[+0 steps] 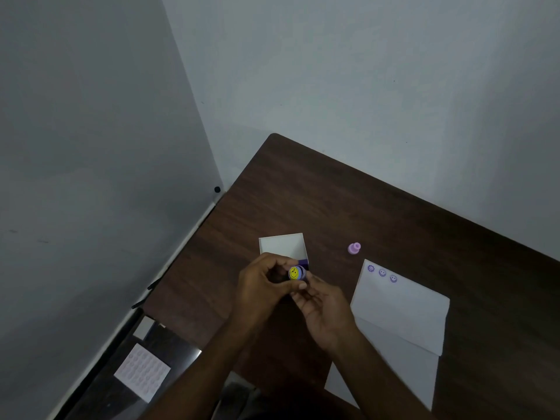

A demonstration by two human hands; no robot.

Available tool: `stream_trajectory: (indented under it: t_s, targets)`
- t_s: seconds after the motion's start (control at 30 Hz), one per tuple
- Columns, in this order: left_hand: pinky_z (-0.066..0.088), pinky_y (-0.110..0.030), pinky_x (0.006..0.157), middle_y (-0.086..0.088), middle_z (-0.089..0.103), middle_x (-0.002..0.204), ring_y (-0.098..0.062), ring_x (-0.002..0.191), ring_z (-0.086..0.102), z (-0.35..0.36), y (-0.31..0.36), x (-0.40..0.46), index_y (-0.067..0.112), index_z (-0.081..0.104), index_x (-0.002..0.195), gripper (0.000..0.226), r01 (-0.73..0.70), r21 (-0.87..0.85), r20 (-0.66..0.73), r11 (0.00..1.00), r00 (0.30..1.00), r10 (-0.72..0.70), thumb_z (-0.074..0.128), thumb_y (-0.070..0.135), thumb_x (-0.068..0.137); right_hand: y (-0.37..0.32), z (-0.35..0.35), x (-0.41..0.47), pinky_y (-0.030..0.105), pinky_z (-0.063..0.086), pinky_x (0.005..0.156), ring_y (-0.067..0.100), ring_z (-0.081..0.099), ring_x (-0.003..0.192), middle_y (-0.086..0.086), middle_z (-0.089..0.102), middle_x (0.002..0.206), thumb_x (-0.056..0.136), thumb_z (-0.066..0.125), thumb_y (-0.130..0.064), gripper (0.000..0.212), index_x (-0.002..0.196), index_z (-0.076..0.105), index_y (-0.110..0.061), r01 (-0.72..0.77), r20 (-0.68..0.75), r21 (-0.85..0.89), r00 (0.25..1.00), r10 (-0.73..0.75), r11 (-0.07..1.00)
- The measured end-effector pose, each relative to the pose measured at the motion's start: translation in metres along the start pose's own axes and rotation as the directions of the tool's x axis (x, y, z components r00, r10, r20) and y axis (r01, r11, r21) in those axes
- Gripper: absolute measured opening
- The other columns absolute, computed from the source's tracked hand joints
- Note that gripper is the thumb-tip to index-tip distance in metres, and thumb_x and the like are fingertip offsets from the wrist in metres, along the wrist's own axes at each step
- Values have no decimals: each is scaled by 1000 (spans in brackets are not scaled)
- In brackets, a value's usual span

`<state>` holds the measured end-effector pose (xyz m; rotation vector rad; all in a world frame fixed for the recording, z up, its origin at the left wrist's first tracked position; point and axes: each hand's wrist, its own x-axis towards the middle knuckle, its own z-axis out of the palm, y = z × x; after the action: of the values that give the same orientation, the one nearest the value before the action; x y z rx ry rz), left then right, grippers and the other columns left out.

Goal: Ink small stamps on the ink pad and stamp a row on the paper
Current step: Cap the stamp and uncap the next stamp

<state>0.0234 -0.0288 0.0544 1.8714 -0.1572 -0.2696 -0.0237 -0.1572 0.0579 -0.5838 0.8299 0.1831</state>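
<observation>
- Table [348, 195]: dark wood, set into a corner of grey walls; it carries everything below.
- Paper [403, 310]: white folded sheet, right of the hands, near edge running off the table toward the viewer.
- White box [283, 245]: open, just beyond the hands; a purple patch at its near right corner may be the ink pad (cannot confirm, mostly hidden).
- Left hand [263, 286]: fingers curled, thumb and fingertips pinching the small stamp from the left.
- Right hand [324, 310]: fingers curled up under the same stamp, gripping its lower part; whether it is pulling a cap or only steadying, I cannot tell.
- Small stamp [296, 273]: purple body, yellow smiley top facing the camera, held between both hands above the table, just near of the box.
- Pink stamp [354, 248]: lying alone on the table, between box and paper, far side.
- Prints [382, 273]: three purple marks in a row along the paper's far edge.
- Progress (judgement): row begun, three impressions made; the held stamp looks not yet printed, so inking and pressing beside the third mark remain.
</observation>
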Motion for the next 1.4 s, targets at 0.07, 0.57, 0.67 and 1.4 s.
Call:
stream_trajectory:
  t_s: [0.07, 0.57, 0.67, 1.4]
  targets:
    - [54, -15, 70, 10, 71, 88, -5, 82, 68, 1, 0, 1, 19, 73, 92, 39, 2, 11, -7, 1000, 1000, -2, 90, 25, 58, 0, 0, 0, 33, 59, 70, 25, 73, 87, 22, 72, 103, 90, 56, -7, 21, 91, 75, 1, 3, -11, 2, 1000, -3, 1000]
    - [52, -16, 67, 8, 72, 82, -6, 76, 68, 1, -1, 8, 17, 75, 84, 34, -18, 3, 3, 1000, 1000, 18, 92, 22, 55, -5, -1, 1, 35, 58, 73, 27, 71, 92, 22, 71, 106, 92, 52, -6, 22, 100, 71, 3, -5, 11, -52, 1000, 6, 999]
    - [58, -29, 71, 4, 73, 84, -12, 79, 70, 1, -5, 8, 13, 75, 83, 34, 12, -27, 41, 1000, 999, -11, 91, 21, 55, -6, -4, 1, 38, 56, 79, 31, 68, 100, 24, 67, 113, 92, 52, -7, 27, 113, 63, 7, -11, 8, -89, 1000, 12, 996]
    - [51, -14, 84, 17, 69, 103, 2, 98, 63, 23, -10, 22, 33, 68, 109, 46, 74, 18, 99, 997, 992, -75, 86, 25, 67, -22, -11, 17, 34, 58, 78, 29, 68, 102, 21, 70, 111, 92, 54, -10, 27, 114, 64, 2, 34, -9, -42, 999, -34, 999]
